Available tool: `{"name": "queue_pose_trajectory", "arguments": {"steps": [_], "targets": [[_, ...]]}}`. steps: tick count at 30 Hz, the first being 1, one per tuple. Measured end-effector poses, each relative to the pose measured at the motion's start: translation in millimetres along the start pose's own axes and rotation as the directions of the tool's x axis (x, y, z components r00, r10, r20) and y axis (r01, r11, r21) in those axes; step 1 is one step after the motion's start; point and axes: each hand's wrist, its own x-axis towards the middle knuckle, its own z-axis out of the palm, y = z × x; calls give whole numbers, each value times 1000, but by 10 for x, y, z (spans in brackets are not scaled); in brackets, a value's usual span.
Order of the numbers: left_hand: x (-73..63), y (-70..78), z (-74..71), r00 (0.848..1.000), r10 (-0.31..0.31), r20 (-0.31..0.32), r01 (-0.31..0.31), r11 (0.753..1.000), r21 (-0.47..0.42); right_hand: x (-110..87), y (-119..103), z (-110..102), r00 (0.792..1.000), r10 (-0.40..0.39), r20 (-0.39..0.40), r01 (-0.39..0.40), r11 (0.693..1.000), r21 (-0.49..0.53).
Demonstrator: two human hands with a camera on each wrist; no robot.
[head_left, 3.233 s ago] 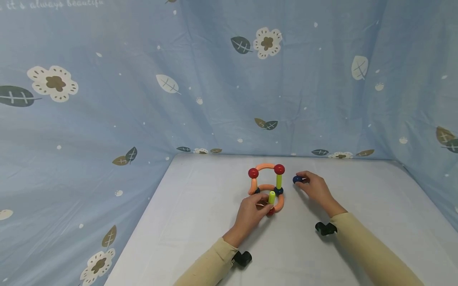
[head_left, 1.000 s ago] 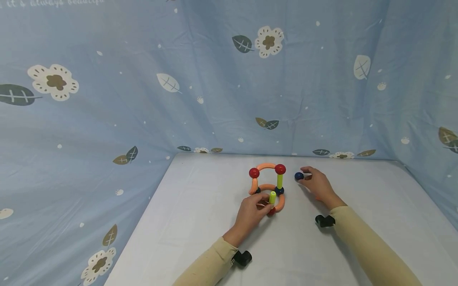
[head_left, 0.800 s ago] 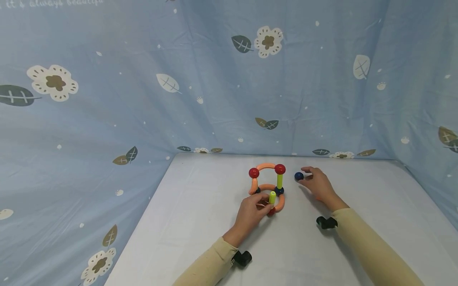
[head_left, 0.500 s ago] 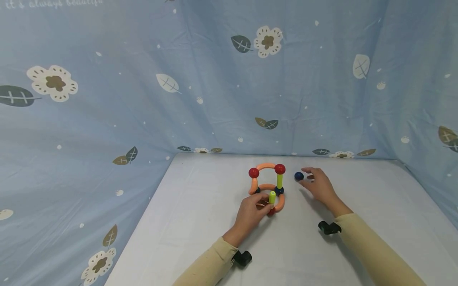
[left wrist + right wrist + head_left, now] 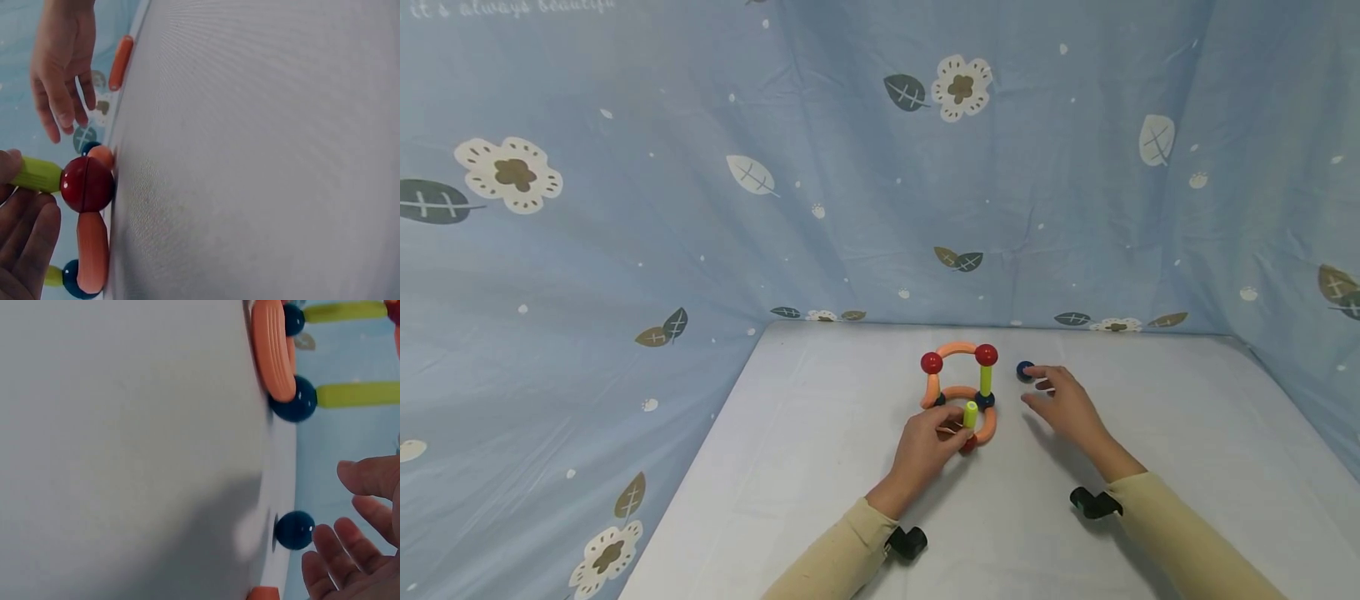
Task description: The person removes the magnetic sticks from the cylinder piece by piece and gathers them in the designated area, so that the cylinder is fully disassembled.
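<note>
My left hand (image 5: pixel 919 448) pinches an upright yellow-green magnetic rod (image 5: pixel 971 416) between thumb and fingers. In the left wrist view, this rod meets a red ball (image 5: pixel 87 184) at the table surface. The ball belongs to a magnetic-rod structure with curved orange rods (image 5: pixel 987 426), dark blue balls (image 5: pixel 984 400) and an upper red ball (image 5: pixel 987 355) on another green rod. My right hand (image 5: pixel 1067 410) is open, its fingers spread and holding nothing. Just beyond its fingertips a loose dark blue ball (image 5: pixel 295 530) sits on the table.
An orange rod (image 5: pixel 121 62) lies on the table near the right hand, hidden in the head view. The white table (image 5: pixel 820 417) ends at a blue patterned curtain (image 5: pixel 850 208). A dark wrist camera (image 5: pixel 1093 503) sticks out under the right sleeve.
My right hand has let go of the dark blue ball and drawn back toward me, fingers wider apart. The ball stays on the table. My left hand and the structure have hardly moved.
</note>
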Motion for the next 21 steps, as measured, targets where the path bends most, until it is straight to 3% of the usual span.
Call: {"name": "queue_pose_trajectory", "arguments": {"steps": [11,17,21], "targets": [[-29,0,-50,999,-38,17,37,999,13,-159,-127,119,996,-85,17,85,996,-7],[-73,-55,-93,999,16,29,-20,985,169,-225,-211,142,993,-111,31,111,994,1],[-56,-128,-114,996,87,25,-91,955,281,-272,-274,155,991,-129,33,129,992,8]]}}
